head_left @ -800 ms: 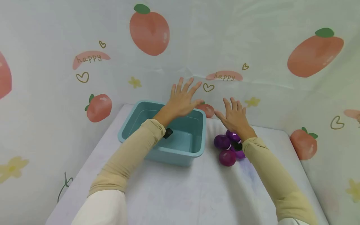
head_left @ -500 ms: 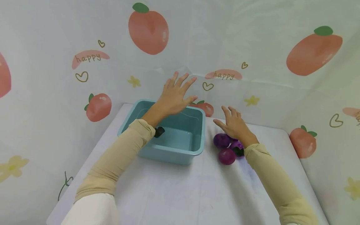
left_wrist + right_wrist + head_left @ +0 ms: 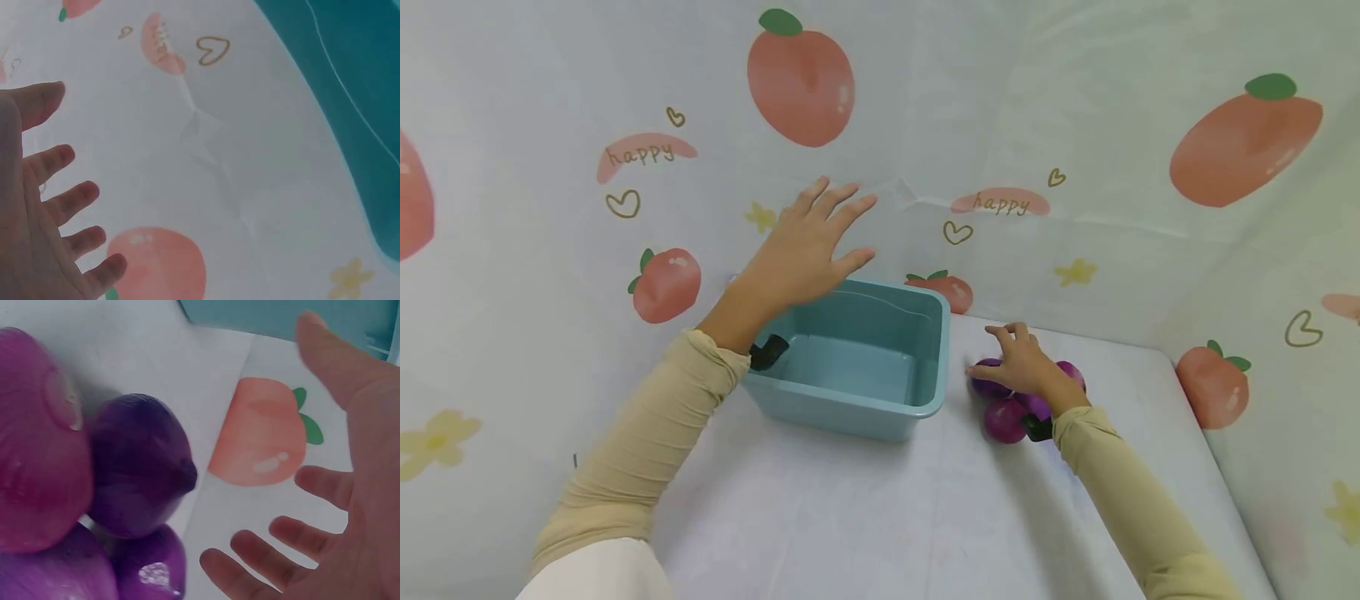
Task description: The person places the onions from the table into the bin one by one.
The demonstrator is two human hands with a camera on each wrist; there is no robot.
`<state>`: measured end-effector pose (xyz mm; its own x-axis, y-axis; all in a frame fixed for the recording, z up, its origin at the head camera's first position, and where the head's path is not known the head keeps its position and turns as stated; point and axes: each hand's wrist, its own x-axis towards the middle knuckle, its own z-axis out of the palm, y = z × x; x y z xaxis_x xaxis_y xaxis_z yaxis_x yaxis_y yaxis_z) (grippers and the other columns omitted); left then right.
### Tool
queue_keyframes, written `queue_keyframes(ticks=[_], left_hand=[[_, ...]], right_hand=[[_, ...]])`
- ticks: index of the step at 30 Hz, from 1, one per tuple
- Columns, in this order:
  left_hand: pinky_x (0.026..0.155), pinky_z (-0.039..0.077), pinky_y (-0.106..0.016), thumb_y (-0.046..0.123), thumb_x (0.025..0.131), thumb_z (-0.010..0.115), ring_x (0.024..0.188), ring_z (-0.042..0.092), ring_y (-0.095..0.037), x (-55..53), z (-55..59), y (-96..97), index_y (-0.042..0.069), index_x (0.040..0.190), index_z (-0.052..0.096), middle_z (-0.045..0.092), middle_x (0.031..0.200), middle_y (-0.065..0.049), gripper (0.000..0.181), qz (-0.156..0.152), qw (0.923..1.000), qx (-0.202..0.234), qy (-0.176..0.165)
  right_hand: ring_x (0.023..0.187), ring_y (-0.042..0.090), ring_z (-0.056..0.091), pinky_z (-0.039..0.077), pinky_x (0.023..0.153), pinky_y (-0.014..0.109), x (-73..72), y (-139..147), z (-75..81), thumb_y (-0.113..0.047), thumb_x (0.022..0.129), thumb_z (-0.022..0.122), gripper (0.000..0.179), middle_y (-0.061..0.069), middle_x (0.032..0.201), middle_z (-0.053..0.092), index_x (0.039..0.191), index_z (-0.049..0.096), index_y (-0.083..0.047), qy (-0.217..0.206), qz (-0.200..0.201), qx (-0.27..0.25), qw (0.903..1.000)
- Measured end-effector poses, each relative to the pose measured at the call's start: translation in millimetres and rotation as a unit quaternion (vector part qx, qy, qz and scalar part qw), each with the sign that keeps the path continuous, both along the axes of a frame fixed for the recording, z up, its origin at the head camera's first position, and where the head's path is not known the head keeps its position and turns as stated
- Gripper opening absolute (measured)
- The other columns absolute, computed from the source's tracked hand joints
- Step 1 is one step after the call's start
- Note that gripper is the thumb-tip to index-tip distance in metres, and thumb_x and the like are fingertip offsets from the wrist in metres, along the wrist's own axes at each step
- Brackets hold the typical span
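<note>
My left hand (image 3: 801,254) hangs over the left back part of a blue-green plastic tub (image 3: 842,400). Its fingers are spread and nothing is in it; the left wrist view shows the same bare fingers (image 3: 84,194) against the printed backdrop. On the right, my right hand (image 3: 1021,362) hovers over a cluster of purple onions, thumb and fingers apart. The right wrist view shows a dark purple onion (image 3: 140,465) beside a larger magenta onion (image 3: 37,444), with the right-hand fingers (image 3: 250,562) clear of both. In the head view that hand partly hides the cluster.
A white-covered table (image 3: 850,517) carries the tub and onions. Behind and beside it hangs a white backdrop (image 3: 910,100) printed with peaches, hearts and flowers. The tub's right wall (image 3: 936,358) stands between the tub's inside and the onions. A dark device (image 3: 769,352) sits at the left wrist.
My left hand has moved leftward across the tub with fingers spread. My right hand has come down from above the onions to close over them.
</note>
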<state>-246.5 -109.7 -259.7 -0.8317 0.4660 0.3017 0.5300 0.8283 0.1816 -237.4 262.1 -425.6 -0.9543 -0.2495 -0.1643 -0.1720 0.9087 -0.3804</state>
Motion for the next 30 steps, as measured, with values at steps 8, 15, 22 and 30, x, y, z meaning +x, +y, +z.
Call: queue_keyframes(ticks=[8, 15, 22, 30], left_hand=[[0.125, 0.018, -0.065, 0.045, 0.103, 0.051, 0.159, 0.011, -0.04, 5.5, -3.6, -43.2, 0.023, 0.163, 0.028, 0.022, 0.171, -0.01, 0.067, 0.028, 0.9994, -0.015, -0.015], [0.12, 0.022, -0.07, 0.042, 0.104, 0.052, 0.155, 0.018, -0.043, -9.1, -26.9, -79.9, 0.019, 0.161, 0.03, 0.027, 0.168, -0.013, 0.065, 0.052, 0.9978, -0.007, -0.04], [0.12, 0.023, -0.069, 0.045, 0.104, 0.049, 0.152, 0.023, -0.046, -25.0, -62.6, -107.9, 0.017, 0.161, 0.033, 0.03, 0.165, -0.017, 0.065, 0.062, 0.9938, -0.001, -0.093], [0.119, 0.022, -0.072, 0.045, 0.101, 0.056, 0.153, 0.02, -0.047, -30.5, -103.8, -123.7, 0.021, 0.161, 0.034, 0.026, 0.168, -0.015, 0.068, 0.036, 0.988, 0.009, -0.15]], right_hand=[[0.13, 0.054, 0.046, 0.045, 0.106, 0.066, 1.0, 0.2, -8.2, -0.055, 0.083, 0.076, 0.089, 0.032, 0.144, 0.044, 0.15, 0.046, -0.005, -0.009, 0.013, 0.021, 0.9997], [0.126, 0.046, 0.054, 0.048, 0.105, 0.065, 0.3, 0.2, -14.5, -0.046, 0.085, 0.078, 0.078, 0.029, 0.137, 0.054, 0.144, 0.052, -0.001, -0.027, 0.018, 0.021, 0.9993], [0.117, 0.042, 0.06, 0.05, 0.103, 0.064, -0.2, -0.3, -17.6, -0.034, 0.086, 0.079, 0.064, 0.026, 0.13, 0.058, 0.138, 0.059, -0.001, -0.028, 0.021, 0.024, 0.9991], [0.121, 0.047, 0.055, 0.049, 0.103, 0.065, -1.9, -4.0, -21.1, -0.025, 0.087, 0.079, 0.059, 0.026, 0.133, 0.058, 0.138, 0.059, -0.004, -0.041, 0.014, 0.035, 0.9985]])
